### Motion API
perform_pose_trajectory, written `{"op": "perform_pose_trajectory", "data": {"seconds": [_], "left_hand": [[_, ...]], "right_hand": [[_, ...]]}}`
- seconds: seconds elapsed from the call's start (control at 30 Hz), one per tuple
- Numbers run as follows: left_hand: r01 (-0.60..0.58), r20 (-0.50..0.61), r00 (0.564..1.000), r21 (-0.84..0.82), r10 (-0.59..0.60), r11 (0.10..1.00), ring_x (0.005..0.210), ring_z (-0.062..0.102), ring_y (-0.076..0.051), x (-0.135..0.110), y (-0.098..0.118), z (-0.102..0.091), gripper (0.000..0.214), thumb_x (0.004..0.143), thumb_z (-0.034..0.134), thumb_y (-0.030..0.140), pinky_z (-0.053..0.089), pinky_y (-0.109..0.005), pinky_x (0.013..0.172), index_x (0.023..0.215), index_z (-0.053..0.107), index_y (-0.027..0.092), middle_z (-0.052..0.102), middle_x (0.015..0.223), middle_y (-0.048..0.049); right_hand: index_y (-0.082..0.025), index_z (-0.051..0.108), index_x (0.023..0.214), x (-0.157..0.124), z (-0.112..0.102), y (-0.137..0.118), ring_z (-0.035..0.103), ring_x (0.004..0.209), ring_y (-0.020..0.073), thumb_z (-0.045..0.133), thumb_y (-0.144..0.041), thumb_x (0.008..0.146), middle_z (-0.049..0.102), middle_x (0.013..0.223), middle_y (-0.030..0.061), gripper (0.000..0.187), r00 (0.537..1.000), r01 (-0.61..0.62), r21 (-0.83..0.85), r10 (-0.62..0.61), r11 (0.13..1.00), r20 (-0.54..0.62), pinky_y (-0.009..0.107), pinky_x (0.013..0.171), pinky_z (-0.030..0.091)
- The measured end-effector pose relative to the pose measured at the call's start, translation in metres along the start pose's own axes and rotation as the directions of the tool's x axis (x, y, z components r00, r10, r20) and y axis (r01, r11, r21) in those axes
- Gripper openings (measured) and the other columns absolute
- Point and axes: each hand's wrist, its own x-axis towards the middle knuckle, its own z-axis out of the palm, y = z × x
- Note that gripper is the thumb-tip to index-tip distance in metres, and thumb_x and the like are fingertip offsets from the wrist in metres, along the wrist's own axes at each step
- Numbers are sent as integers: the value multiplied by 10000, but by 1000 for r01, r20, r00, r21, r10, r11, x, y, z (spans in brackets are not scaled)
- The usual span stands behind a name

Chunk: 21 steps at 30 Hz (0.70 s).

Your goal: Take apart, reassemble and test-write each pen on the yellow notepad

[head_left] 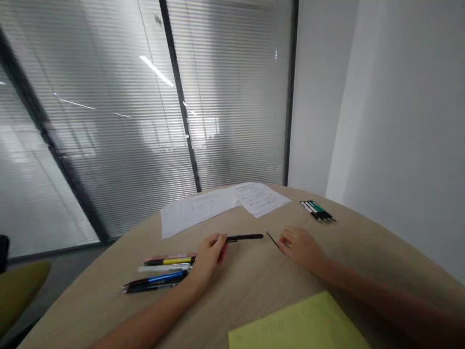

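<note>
My left hand (208,256) is closed around one end of a black pen (247,237), which points right, low over the table. Opposite it, my right hand (298,246) pinches a thin black pen refill (273,240) that slants up and left towards the pen's tip. A small gap separates refill and pen. Beside my left wrist lies a group of pens, including a yellow and black pen (170,261), a clear white one (163,267) and a blue pen (160,278). My left forearm hides some of their right ends.
Printed paper sheets (198,209) lie at the back of the round wooden table (232,291). Several green, white and black pens (317,211) lie side by side at the right. A yellow sheet or pad (298,327) is at the front edge. A wall (399,121) stands close on the right.
</note>
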Motion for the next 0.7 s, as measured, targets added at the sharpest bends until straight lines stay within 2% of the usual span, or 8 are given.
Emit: {"op": "perform_pose_trajectory", "data": {"seconds": [0.17, 0.3, 0.47, 0.7], "left_hand": [[12, 37, 999, 112, -16, 994, 343, 315, -78, 3, 6, -8, 382, 687, 369, 486, 240, -200, 387, 470, 399, 173, 342, 365, 56], [34, 120, 991, 238, -64, 971, 340, 300, -75, 3, 6, -8, 343, 688, 359, 426, 227, -204, 389, 452, 381, 177, 325, 360, 60], [-71, 204, 979, 385, -10, 920, 378, 296, -74, 1, 11, -6, 332, 683, 360, 384, 209, -207, 409, 423, 343, 178, 305, 372, 59], [-156, 230, 971, 428, 59, 890, 407, 326, -80, 2, 21, -13, 338, 689, 384, 412, 223, -202, 419, 449, 371, 175, 346, 395, 59]], "right_hand": [[-176, 525, 611, -1, 6, 2, 505, 651, 133, 426, -209, 760, 566, 654, 26, 182, 999, 28, 47, -26, 998, -44, 248, 635, 350], [-178, 519, 606, -1, 6, 1, 504, 642, 135, 434, -198, 758, 560, 648, 26, 176, 997, 32, 66, -28, 997, -67, 251, 628, 349], [-176, 523, 618, -2, 8, 1, 507, 647, 136, 430, -193, 762, 561, 654, 26, 172, 996, 63, 69, -57, 996, -75, 247, 613, 347], [-174, 540, 619, -1, 6, -2, 502, 636, 135, 433, -171, 765, 558, 649, 23, 181, 995, 91, 58, -88, 994, -51, 249, 606, 344]]}}
